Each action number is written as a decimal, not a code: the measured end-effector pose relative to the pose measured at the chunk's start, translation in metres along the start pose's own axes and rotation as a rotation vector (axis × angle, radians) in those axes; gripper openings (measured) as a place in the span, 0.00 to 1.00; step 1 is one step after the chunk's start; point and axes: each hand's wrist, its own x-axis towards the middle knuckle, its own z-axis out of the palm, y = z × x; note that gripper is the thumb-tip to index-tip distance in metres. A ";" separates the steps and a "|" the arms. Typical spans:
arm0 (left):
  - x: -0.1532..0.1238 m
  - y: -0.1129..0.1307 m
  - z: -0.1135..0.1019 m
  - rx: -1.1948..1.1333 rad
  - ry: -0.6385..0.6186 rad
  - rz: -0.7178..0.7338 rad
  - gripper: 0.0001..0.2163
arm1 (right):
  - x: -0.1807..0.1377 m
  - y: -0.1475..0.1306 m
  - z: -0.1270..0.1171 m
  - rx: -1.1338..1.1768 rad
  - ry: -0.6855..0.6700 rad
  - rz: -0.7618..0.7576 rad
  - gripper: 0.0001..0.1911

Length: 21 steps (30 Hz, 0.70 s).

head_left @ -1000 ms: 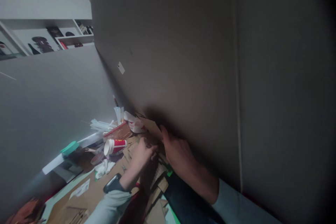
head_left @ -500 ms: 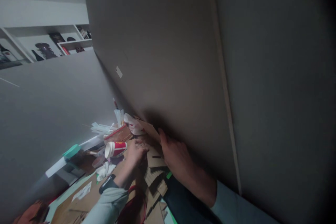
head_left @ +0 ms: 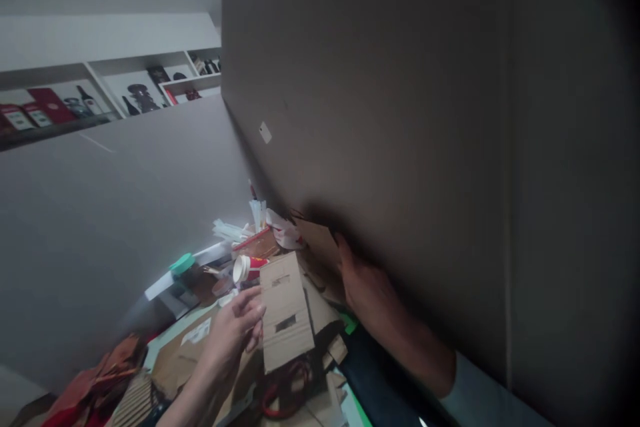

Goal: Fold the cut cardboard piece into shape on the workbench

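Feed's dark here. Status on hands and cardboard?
Left hand grips flat slotted brown cardboard piece. Right hand reaches into cardboard pile by wall. Red-and-white paper cup lies behind.

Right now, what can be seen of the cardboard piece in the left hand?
The cardboard piece is a flat, brown, roughly rectangular panel with two small dark slots, one near its top and one lower down. It is raised, tilted slightly, above a clutter of cardboard scraps. The left hand pinches its left edge; nothing else visibly touches it. Its surface looks plain and unprinted.
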 end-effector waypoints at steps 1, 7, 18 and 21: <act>-0.006 -0.001 -0.003 -0.015 0.001 -0.005 0.10 | 0.001 0.001 0.003 0.006 -0.007 -0.018 0.32; -0.047 0.000 -0.023 -0.044 0.016 0.091 0.16 | -0.006 0.000 0.016 0.065 -0.052 -0.168 0.25; -0.127 -0.009 -0.060 -0.117 0.214 0.156 0.11 | -0.024 -0.016 0.030 0.222 -0.136 -0.367 0.19; -0.143 -0.012 -0.065 -0.155 0.279 0.131 0.13 | -0.033 -0.037 0.014 0.345 -0.134 -0.388 0.20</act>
